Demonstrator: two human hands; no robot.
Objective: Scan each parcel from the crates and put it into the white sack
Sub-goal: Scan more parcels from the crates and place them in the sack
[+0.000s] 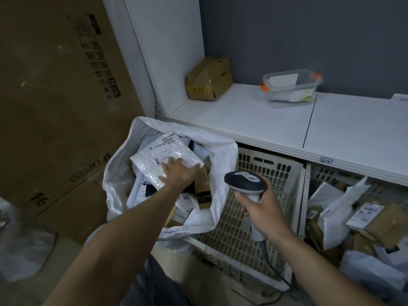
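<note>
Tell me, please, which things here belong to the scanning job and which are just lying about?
Job: white sack, labelled parcel under the left hand, scanner in the right hand, crate of parcels.
Lying about: crumpled box and clear tub on the shelf, big cartons.
</note>
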